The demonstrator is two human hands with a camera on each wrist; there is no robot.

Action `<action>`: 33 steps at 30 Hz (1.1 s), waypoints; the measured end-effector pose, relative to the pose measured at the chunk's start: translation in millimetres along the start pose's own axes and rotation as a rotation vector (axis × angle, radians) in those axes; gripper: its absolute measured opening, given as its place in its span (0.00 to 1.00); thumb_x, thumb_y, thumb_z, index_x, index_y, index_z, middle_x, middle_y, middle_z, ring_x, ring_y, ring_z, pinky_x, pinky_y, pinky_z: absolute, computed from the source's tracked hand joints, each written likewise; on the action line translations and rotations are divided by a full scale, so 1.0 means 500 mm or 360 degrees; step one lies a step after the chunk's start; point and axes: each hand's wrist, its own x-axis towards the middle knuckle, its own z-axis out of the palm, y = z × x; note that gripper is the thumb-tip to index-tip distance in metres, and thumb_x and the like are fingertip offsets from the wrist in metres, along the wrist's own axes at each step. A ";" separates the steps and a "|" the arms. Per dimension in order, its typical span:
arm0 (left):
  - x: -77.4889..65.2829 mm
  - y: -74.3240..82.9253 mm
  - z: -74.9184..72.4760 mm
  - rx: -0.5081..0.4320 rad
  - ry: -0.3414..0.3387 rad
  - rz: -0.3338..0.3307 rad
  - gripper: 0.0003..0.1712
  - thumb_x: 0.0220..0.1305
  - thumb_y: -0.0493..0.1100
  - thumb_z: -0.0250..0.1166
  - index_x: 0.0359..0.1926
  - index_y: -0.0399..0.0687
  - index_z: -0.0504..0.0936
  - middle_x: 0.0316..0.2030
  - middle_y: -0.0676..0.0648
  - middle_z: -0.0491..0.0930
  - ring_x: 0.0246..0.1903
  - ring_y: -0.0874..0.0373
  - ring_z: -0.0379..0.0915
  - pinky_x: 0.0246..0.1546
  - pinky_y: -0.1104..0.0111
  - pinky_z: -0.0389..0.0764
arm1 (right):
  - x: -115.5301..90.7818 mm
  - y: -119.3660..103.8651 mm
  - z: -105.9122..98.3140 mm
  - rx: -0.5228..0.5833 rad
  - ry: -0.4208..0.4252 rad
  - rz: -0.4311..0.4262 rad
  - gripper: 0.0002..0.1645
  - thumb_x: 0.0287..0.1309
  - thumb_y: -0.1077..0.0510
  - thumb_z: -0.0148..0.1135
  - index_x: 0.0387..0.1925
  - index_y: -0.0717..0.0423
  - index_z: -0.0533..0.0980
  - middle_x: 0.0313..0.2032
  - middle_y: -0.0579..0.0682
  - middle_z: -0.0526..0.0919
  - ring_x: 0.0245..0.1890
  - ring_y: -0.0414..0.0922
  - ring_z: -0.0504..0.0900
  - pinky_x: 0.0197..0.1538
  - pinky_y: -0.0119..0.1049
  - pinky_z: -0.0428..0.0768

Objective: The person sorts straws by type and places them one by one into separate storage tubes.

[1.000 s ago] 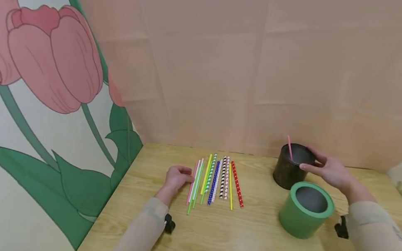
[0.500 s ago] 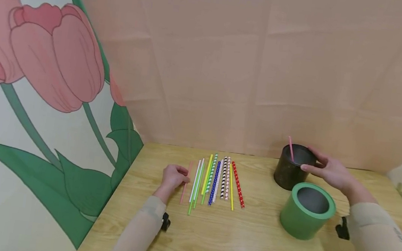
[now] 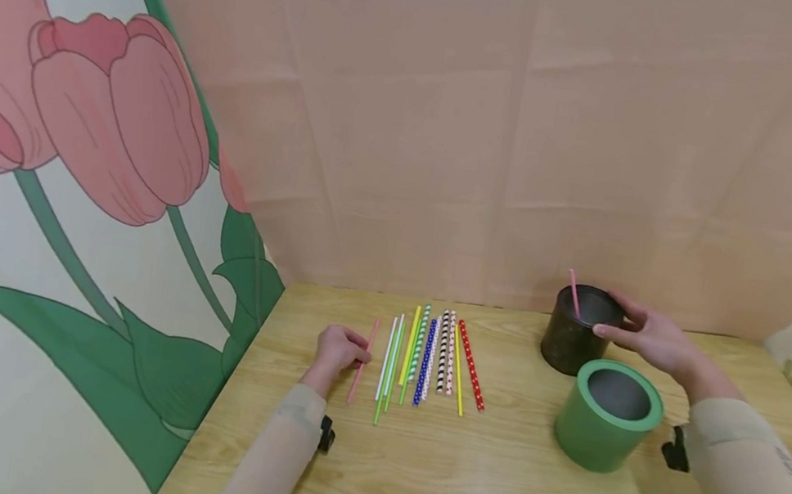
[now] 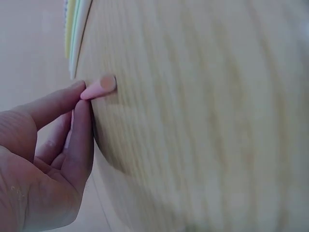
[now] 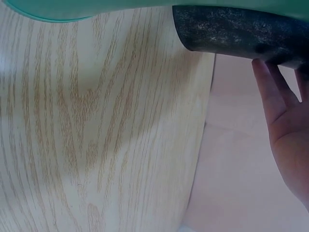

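My left hand point(image 3: 339, 349) pinches a pink straw point(image 3: 352, 392) between thumb and fingertips, at the left of a row of straws. In the left wrist view, the round end of this straw point(image 4: 102, 86) sticks out past the fingertips, close over the wood; whether it touches is unclear. At the back right stands a black cup point(image 3: 562, 342) with another pink straw point(image 3: 573, 292) leaning in it. My right hand point(image 3: 651, 342) holds this cup by its rim, thumb at the front and fingers behind. In the right wrist view, fingers touch the black wall point(image 5: 222, 29).
Several straws lie side by side mid-table, among them a white straw point(image 3: 385, 361), a blue dotted one point(image 3: 423, 366) and a red dotted one point(image 3: 472, 365). A thick-rimmed green cup point(image 3: 588, 435) stands just in front of the black one. A beige wall sheet point(image 3: 407, 158) borders the table's back.
The pink straw, in my left hand's pinch, has moved left, away from the row, and now slants. My right hand stays on the black cup.
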 end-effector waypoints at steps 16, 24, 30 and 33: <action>0.006 0.005 0.001 -0.0014 -0.0027 -0.0038 0.15 0.53 0.24 0.74 0.43 0.34 0.89 0.34 0.40 0.86 0.27 0.54 0.84 0.30 0.68 0.89 | 0.013 0.016 0.005 0.0070 -0.0020 -0.0025 0.57 0.74 0.40 0.67 0.87 0.51 0.44 0.74 0.76 0.64 0.70 0.69 0.71 0.49 0.24 0.82; 0.011 0.006 -0.004 -0.0040 -0.0095 -0.0005 0.13 0.57 0.25 0.74 0.44 0.33 0.90 0.33 0.40 0.86 0.28 0.55 0.84 0.32 0.67 0.90 | 0.012 0.027 0.003 0.0054 -0.0022 -0.0015 0.57 0.74 0.39 0.67 0.87 0.49 0.44 0.75 0.77 0.62 0.71 0.72 0.69 0.48 0.26 0.81; 0.011 0.000 -0.024 -0.0142 -0.0188 -0.0016 0.15 0.62 0.24 0.72 0.50 0.31 0.88 0.39 0.37 0.87 0.35 0.50 0.87 0.38 0.66 0.91 | 0.014 0.024 0.001 0.0033 -0.0021 -0.0004 0.57 0.74 0.38 0.66 0.87 0.48 0.45 0.75 0.76 0.61 0.71 0.72 0.69 0.47 0.24 0.79; 0.011 -0.006 -0.034 -0.0184 -0.0238 -0.0004 0.16 0.64 0.25 0.71 0.52 0.30 0.87 0.41 0.36 0.87 0.36 0.50 0.87 0.40 0.65 0.91 | 0.015 0.021 0.002 0.0029 -0.0025 -0.0003 0.57 0.74 0.39 0.66 0.87 0.50 0.44 0.75 0.77 0.62 0.71 0.72 0.69 0.47 0.24 0.79</action>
